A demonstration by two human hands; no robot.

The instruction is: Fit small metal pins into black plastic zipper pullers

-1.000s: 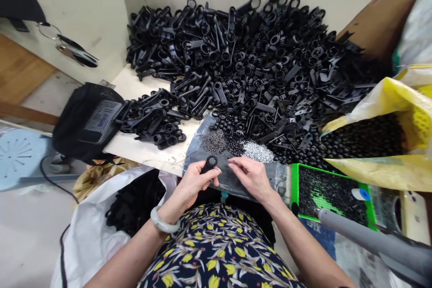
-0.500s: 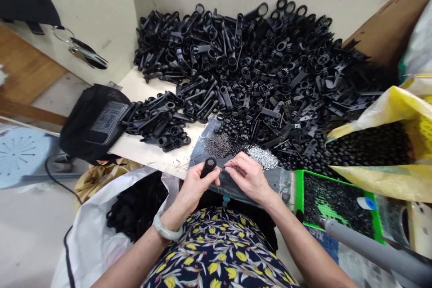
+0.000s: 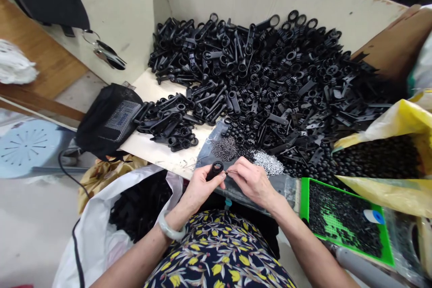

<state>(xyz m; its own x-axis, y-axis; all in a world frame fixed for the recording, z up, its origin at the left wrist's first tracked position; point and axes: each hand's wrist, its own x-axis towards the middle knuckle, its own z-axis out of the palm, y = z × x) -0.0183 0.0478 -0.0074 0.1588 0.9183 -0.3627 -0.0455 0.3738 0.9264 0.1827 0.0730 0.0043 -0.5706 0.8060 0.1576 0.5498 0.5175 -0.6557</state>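
Observation:
My left hand [image 3: 202, 187] grips a black plastic part [image 3: 215, 170] whose ring-shaped end faces up. Close beside it, my right hand [image 3: 251, 180] pinches something small and dark at the part's right side; its kind is too small to make out. Just beyond the hands lie a heap of small brownish screws [image 3: 225, 147] and a heap of silvery pins [image 3: 268, 162], both on a dark grey mat [image 3: 206, 155]. Small black balls [image 3: 236, 130] lie behind the screws.
A large pile of black plastic parts [image 3: 270, 72] fills the bench. At the right are a green tray [image 3: 304, 198] with small black pieces and a yellow bag [image 3: 378, 126] of black balls. A white sack [image 3: 91, 229] stands lower left; a black pouch [image 3: 108, 121] lies above it.
The view has shifted, so the scene sits lower and further right. My right fingertips have come closer to the part in my left hand.

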